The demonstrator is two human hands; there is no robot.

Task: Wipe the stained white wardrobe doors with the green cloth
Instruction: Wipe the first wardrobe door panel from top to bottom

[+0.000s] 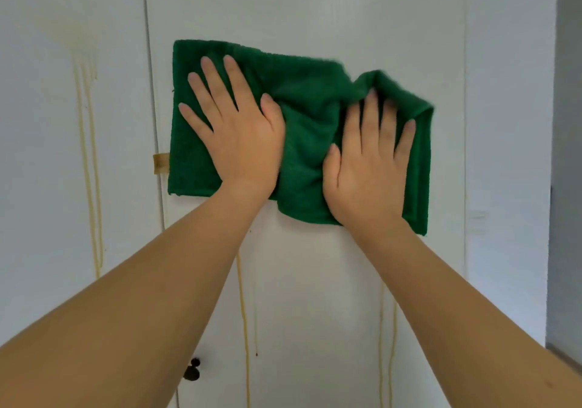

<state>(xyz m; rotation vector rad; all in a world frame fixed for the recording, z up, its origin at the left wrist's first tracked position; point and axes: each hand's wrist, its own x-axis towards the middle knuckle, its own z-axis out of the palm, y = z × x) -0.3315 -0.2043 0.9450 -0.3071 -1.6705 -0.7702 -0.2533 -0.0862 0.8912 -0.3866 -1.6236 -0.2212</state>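
A green cloth lies spread against the middle white wardrobe door, bunched into folds at its centre and upper right. My left hand presses flat on the cloth's left half, fingers straight and spread. Flat on the right half presses my right hand, its fingertips slightly blurred. Yellowish drip stains run down the door below the cloth. The left door carries a pale yellow smear with long drip streaks.
A dark round knob sits low on the middle door near the seam. A strip of brown tape crosses the seam beside the cloth's left edge. A plain white panel and a grey wall edge stand to the right.
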